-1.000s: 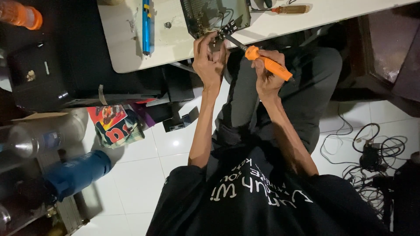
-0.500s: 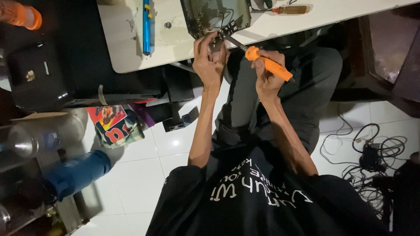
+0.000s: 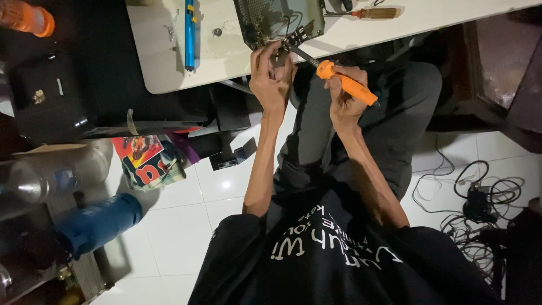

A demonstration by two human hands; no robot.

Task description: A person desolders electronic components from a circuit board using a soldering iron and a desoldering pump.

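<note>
Gripping an orange-handled soldering iron (image 3: 345,83), the right hand (image 3: 345,101) has its fingers wrapped around the handle, the dark metal tip angled up and to the left toward the near edge of a circuit board (image 3: 279,20). The board lies on a white surface (image 3: 169,56), overhanging the edge closest to the person, with thin wires running across its dark perforated face. The left hand (image 3: 272,79) reaches up to that same edge, its fingers curled narrowly and pinched against a small dark part at the board's rim; what exactly they pinch is too small to make out. The iron's tip meets the board just beside those fingertips.

Further along the surface, a blue pen-shaped tool (image 3: 189,34) lies straight, well apart from the board on its left, and a brown-handled screwdriver (image 3: 375,12) lies to the board's right. Below the surface the person's dark trousers and black printed shirt fill the middle of the view. On the white tiled floor, a blue cylinder (image 3: 99,223) and a clear plastic bottle (image 3: 53,175) lie at the left, near a colourful printed packet (image 3: 148,161). A tangle of black cables (image 3: 474,203) sits on the floor at the right. An orange bottle (image 3: 25,17) shows at the top left corner.
</note>
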